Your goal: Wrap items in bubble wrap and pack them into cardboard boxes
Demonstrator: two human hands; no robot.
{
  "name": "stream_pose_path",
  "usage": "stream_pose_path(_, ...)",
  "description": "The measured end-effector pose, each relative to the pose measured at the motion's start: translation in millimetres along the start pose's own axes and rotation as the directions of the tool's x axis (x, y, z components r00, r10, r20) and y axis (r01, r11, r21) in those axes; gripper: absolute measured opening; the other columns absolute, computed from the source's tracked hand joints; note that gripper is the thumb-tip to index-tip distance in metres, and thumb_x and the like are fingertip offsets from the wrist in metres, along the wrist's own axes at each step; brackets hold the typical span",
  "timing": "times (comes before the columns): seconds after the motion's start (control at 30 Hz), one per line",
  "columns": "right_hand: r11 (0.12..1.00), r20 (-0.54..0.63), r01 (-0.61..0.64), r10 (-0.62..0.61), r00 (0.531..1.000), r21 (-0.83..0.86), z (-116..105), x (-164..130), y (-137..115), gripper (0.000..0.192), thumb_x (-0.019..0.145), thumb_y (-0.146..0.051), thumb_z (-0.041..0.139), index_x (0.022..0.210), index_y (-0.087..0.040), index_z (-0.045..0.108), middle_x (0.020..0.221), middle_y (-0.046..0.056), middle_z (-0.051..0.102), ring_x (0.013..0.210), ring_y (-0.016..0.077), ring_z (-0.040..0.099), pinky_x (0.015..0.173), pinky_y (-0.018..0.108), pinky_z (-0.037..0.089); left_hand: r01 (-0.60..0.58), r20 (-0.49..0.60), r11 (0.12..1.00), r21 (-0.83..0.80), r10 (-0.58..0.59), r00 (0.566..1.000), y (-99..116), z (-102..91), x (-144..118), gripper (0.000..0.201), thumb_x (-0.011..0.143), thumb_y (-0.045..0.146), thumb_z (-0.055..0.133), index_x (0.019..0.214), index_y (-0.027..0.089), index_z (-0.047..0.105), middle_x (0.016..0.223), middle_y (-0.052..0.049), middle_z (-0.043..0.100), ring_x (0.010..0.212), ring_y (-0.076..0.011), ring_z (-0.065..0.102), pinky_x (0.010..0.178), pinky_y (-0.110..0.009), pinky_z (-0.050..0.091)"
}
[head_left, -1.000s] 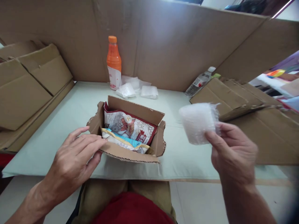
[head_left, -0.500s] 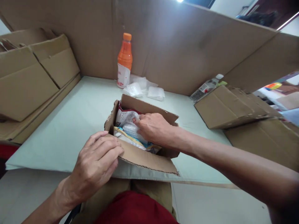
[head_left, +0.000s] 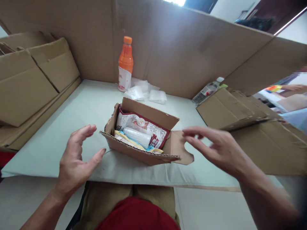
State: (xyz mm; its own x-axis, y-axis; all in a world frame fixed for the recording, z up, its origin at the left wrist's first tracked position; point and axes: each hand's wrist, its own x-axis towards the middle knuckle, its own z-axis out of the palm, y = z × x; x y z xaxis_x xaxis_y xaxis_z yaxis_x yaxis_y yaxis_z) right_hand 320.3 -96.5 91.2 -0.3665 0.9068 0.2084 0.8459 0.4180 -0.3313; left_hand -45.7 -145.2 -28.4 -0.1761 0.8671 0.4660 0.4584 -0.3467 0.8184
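An open cardboard box stands on the pale green table cover, its flaps up or spread outward. Inside lie a red and white printed pouch, a bubble-wrapped roll and a yellow and blue edged packet, partly hidden by the box's front side. My left hand hovers left of the box, thumb and fingers apart, holding nothing. To the right, my right hand is raised beside the box's right flap, fingers stretched out and slightly blurred; nothing shows in it.
Behind the box stand an orange bottle and folded bubble-wrap pieces. A clear bottle leans by cardboard boxes at right. More boxes sit at left. A cardboard wall closes the back. Another person's hand shows far right.
My right hand has come out of the box and moved right. My left hand has let go of the front flap and moved left. The printed pouch and wrapped roll are now uncovered.
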Motion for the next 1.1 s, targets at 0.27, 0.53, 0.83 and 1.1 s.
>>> stream_pose_path(0.27, 0.885, -0.073, -0.211, 0.263, 0.962, 0.416, 118.8, -94.3, 26.6, 0.049, 0.088, -0.048, 0.066, 0.129, -0.021, 0.062, 0.112, 0.011, 0.074, 0.088, 0.0239, 0.071, 0.078, 0.036, 0.060, 0.412, 0.277, 0.886, -0.210, -0.350, 0.895, -46.0, 28.7, -5.6, 0.074, 0.074, 0.049, 0.081, 0.137, 0.024, 0.052, 0.150, -0.015, 0.051, 0.130, -0.0326, 0.060, 0.110, -0.048, 0.050)
stream_pose_path(0.53, 0.794, -0.060, -0.266, 0.354, 0.933, 0.546, 137.2, -41.7, 25.0, 0.050, 0.083, -0.057, 0.066, 0.117, -0.020, 0.061, 0.110, 0.014, 0.073, 0.099, 0.0326, 0.069, 0.088, 0.050, 0.058, 0.362, 0.178, 0.886, -0.290, -0.322, 0.930, -11.3, 94.3, 7.0, 0.071, 0.076, 0.038, 0.077, 0.139, 0.022, 0.049, 0.135, -0.013, 0.064, 0.121, -0.0283, 0.065, 0.104, -0.044, 0.054)
stream_pose_path(0.83, 0.694, 0.066, -0.185, 0.195, 0.979, 0.695, 150.0, 6.3, 49.5, 0.077, 0.074, -0.064, 0.077, 0.134, -0.020, 0.055, 0.139, 0.018, 0.062, 0.130, 0.0369, 0.057, 0.110, 0.056, 0.045, 0.262, 0.050, 0.962, -0.073, -0.259, 0.965, -11.1, 74.4, -71.0, 0.072, 0.090, 0.024, 0.061, 0.156, 0.028, 0.032, 0.154, -0.015, 0.047, 0.138, -0.0295, 0.053, 0.113, -0.049, 0.047)
stream_pose_path(1.1, 0.824, 0.010, 0.051, -0.068, 0.998, 0.564, 225.5, 183.1, -47.5, 0.082, 0.085, -0.036, 0.061, 0.155, -0.010, 0.027, 0.156, 0.022, 0.043, 0.142, 0.0313, 0.044, 0.117, 0.049, 0.037, 0.278, -0.241, 0.958, -0.073, -0.288, 0.927, -64.7, 41.3, -3.9, 0.077, 0.085, 0.021, 0.060, 0.156, 0.028, 0.031, 0.163, -0.013, 0.034, 0.150, -0.0301, 0.036, 0.111, -0.044, 0.049)
